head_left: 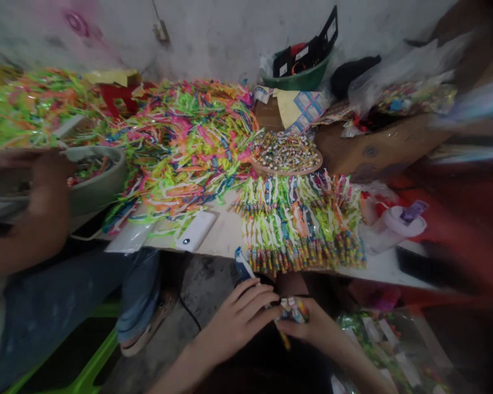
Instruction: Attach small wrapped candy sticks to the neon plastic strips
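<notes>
In front of my lap, my right hand [312,324] is closed around a small bunch of colourful printed tubes [294,310] with pale ends, one of them poking out below the thumb. My left hand [246,312] meets it from the left, fingers together and curled, their tips close to the bunch. From behind the left fingers rises a narrow blue-and-white object [244,264]; its lower part is hidden, and I cannot tell its kind. On the table edge just beyond lie rows of similar tubes with coloured ribbon strips [302,230].
A large heap of neon strips [197,137] covers the table's left. A round basket of small tubes [285,156], a white phone [196,231], a lidded plastic cup [402,221] and a dark phone [429,265] lie around. At left, another person's arm [45,202] reaches over a grey-green basin [101,183].
</notes>
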`<action>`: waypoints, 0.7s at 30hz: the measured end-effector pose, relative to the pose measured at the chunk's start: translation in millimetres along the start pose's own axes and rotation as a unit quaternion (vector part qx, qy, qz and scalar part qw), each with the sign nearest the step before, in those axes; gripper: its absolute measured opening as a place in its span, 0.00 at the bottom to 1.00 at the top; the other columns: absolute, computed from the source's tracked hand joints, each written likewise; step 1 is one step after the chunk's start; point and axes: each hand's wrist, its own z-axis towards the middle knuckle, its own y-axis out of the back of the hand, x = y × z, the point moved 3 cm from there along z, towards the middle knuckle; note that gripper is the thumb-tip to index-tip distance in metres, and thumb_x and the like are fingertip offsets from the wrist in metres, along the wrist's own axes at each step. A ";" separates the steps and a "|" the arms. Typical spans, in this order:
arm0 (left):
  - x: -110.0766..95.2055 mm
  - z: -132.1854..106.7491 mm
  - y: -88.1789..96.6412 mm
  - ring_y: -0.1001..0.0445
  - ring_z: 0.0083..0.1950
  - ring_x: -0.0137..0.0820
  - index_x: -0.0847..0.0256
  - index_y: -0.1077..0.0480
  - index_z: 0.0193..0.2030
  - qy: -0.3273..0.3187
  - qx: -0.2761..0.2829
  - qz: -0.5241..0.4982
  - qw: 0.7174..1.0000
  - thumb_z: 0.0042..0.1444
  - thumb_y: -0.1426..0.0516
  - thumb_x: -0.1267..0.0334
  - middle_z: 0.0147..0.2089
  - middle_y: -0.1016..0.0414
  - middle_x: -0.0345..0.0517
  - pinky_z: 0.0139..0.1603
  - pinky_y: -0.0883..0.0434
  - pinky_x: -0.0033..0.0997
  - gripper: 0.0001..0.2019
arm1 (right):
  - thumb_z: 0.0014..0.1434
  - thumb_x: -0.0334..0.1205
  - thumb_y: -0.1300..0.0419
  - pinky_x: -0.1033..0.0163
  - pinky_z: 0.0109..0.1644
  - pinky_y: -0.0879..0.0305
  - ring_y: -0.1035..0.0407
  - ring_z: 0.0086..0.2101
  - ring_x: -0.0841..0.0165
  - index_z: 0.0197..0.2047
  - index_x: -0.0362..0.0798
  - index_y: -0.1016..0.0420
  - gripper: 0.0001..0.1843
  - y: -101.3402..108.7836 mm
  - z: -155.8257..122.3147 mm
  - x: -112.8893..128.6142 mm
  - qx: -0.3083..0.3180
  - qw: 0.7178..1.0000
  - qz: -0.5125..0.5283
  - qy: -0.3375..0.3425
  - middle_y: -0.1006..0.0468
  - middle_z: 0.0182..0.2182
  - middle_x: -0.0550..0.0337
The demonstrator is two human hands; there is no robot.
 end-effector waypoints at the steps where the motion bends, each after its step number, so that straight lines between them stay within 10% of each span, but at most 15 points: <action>1: 0.5 0.1 -1.9 0.35 0.59 0.31 0.58 0.33 0.54 0.006 0.003 0.011 1.000 0.65 0.55 0.69 0.52 0.27 0.45 0.64 0.39 0.40 0.15 | 0.47 0.49 0.35 0.70 0.26 0.49 0.49 0.22 0.78 0.27 0.45 0.33 0.16 3.9 -1.2 1.6 -0.016 1.000 -0.021 -0.001 0.39 0.20 0.69; 6: 12.1 -4.0 -7.0 0.37 0.61 0.35 0.57 0.36 0.57 0.057 -0.020 0.057 0.997 0.61 0.48 0.70 0.58 0.33 0.51 0.60 0.33 0.42 0.18 | 0.46 0.58 0.39 0.65 0.30 0.41 0.34 0.27 0.67 0.34 0.46 0.26 0.22 70.9 -1.3 19.5 -0.205 0.970 -0.130 0.012 0.25 0.26 0.60; 12: 34.6 -28.9 -5.8 0.31 0.55 0.34 0.60 0.34 0.53 0.134 -0.023 0.067 0.988 0.62 0.50 0.68 0.53 0.29 0.52 0.53 0.27 0.38 0.13 | 0.44 0.60 0.47 0.56 0.35 0.35 0.27 0.31 0.54 0.34 0.48 0.25 0.26 173.1 19.6 39.2 -0.371 0.844 -0.384 -0.048 0.21 0.26 0.51; 21: 57.1 -55.1 11.3 0.26 0.48 0.37 0.57 0.31 0.49 0.191 -0.008 0.114 0.975 0.63 0.53 0.66 0.50 0.26 0.47 0.47 0.24 0.34 0.13 | 0.52 0.59 0.54 0.51 0.35 0.34 0.26 0.33 0.48 0.45 0.43 0.27 0.31 202.6 42.3 21.8 -0.419 0.778 -0.460 -0.089 0.21 0.32 0.40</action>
